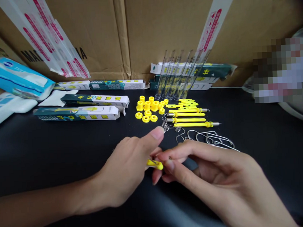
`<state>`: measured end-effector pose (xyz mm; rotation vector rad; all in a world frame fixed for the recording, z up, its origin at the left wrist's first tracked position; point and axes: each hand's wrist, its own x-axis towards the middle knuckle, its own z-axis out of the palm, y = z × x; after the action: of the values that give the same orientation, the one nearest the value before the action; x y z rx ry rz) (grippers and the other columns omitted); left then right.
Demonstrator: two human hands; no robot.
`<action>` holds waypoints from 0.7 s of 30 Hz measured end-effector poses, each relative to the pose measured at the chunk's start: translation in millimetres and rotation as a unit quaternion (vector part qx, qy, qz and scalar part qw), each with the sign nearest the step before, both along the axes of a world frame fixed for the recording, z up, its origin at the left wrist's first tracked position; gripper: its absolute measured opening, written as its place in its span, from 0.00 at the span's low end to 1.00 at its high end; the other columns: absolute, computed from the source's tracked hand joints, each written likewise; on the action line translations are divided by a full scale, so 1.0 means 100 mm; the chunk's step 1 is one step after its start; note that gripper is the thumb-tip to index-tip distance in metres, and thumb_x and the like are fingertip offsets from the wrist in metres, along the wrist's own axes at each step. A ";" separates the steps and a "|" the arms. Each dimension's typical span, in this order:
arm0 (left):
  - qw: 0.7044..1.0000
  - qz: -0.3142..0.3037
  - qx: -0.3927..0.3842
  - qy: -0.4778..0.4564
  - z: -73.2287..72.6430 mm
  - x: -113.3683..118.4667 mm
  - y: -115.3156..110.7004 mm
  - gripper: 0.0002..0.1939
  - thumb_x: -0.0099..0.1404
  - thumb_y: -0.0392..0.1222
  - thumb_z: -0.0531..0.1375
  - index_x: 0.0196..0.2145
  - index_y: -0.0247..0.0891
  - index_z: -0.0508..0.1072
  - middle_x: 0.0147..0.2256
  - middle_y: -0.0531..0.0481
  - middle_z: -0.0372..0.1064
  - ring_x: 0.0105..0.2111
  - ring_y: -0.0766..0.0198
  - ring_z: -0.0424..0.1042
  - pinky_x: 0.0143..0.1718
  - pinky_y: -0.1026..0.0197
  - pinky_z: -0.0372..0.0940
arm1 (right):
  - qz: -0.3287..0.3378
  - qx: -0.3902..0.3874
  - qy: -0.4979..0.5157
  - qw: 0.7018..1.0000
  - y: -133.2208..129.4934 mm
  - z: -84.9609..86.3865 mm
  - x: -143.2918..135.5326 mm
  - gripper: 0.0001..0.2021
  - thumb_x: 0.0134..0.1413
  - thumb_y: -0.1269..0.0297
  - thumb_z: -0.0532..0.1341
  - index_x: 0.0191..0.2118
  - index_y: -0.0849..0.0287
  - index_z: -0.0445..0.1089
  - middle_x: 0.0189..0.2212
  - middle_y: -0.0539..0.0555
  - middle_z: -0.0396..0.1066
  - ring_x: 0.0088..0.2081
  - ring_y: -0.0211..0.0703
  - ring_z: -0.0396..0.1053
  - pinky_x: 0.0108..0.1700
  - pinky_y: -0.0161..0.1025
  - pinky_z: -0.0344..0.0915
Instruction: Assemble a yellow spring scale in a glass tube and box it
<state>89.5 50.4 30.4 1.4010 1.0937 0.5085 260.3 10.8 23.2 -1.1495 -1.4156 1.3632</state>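
Note:
My left hand (126, 168) is closed around a yellow plastic rod (156, 164), its thumb raised. Only the rod's rounded end shows; the rest is hidden by the hand. Close to that end, my right hand (214, 177) pinches something small between thumb and forefinger, perhaps a bit of metal, too small to make out. Just beyond the hands lie small metal springs (164, 126) and several bent wire hooks (215, 137). Yellow rods with metal ends (192, 124) are laid in a row behind them, beside a group of yellow flanged caps and rings (147, 107).
Several clear tubes (175, 79) stand upright at the back, before green and white boxes (215, 70). More narrow boxes (76, 114) lie at the left, near a blue tissue pack (19, 77). A cardboard wall (143, 30) closes off the black table (55, 154).

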 end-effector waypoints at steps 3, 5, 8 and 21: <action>0.999 0.019 -0.043 0.014 -0.02 -0.01 0.00 0.40 0.64 0.73 0.39 0.07 0.43 0.56 0.09 0.53 0.48 0.14 0.66 0.48 0.21 0.57 0.46 | -0.008 -0.004 -0.006 1.000 0.01 0.00 -0.01 0.04 0.59 0.62 0.69 0.33 0.53 0.79 0.31 0.50 0.80 0.32 0.39 0.78 0.34 0.29 0.75; 0.997 0.045 -0.055 0.013 -0.04 -0.02 -0.01 0.38 0.64 0.71 0.42 0.08 0.43 0.55 0.09 0.55 0.42 0.14 0.67 0.41 0.20 0.57 0.42 | -0.017 -0.011 0.005 1.000 0.01 0.01 -0.01 0.03 0.58 0.62 0.70 0.34 0.52 0.80 0.32 0.49 0.79 0.31 0.37 0.78 0.32 0.27 0.75; 0.997 0.067 -0.046 -0.002 -0.06 -0.03 -0.04 0.33 0.63 0.67 0.50 0.11 0.43 0.54 0.11 0.57 0.43 0.15 0.68 0.41 0.21 0.59 0.43 | 0.005 -0.039 0.042 0.998 0.01 0.01 -0.01 0.02 0.58 0.63 0.70 0.34 0.52 0.79 0.31 0.48 0.78 0.31 0.35 0.77 0.34 0.25 0.75; 0.992 0.121 -0.004 -0.027 -0.13 -0.04 -0.20 0.23 0.61 0.56 0.49 0.14 0.43 0.53 0.15 0.58 0.47 0.19 0.66 0.48 0.25 0.59 0.52 | -0.010 -0.155 0.135 0.979 -0.05 0.10 -0.13 0.11 0.48 0.57 0.76 0.28 0.56 0.77 0.29 0.49 0.76 0.34 0.38 0.75 0.36 0.29 0.79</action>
<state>85.7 30.0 17.3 1.2469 1.2275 0.7116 247.0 5.5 33.0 -1.1169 -1.0209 1.6964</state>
